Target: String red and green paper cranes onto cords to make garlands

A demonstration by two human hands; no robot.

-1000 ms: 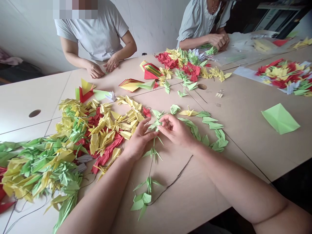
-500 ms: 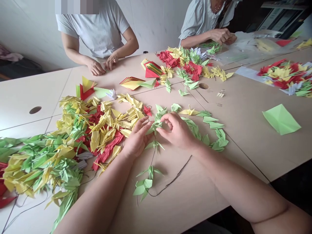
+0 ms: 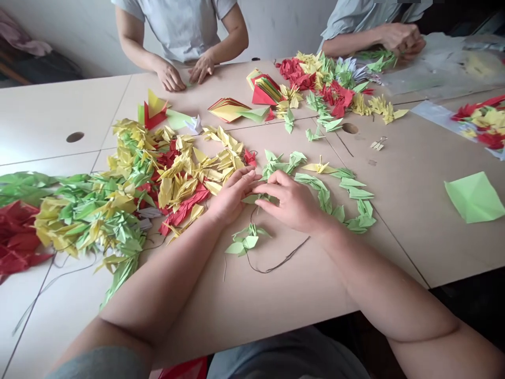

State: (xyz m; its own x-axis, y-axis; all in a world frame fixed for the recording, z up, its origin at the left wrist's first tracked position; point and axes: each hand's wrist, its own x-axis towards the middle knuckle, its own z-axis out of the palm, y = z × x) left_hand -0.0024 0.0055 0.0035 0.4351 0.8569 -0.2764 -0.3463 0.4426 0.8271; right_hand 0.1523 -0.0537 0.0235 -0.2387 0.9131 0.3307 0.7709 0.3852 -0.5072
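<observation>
My left hand and my right hand meet at the middle of the table, fingers pinched together on a green paper crane. A dark thread runs down from the hands and loops on the table. A bunch of green cranes sits on that thread just below my hands. A curved row of loose green cranes lies right of my right hand.
A big heap of yellow, red and green cranes covers the left of the table. Stacked coloured paper and more cranes lie farther off. A green folded sheet is at right. Two other people's hands work across the table.
The view tilted down and shifted. The threaded green cranes slid up the thread toward my hands and bunched together. My hands stayed pinched at the same crane.
</observation>
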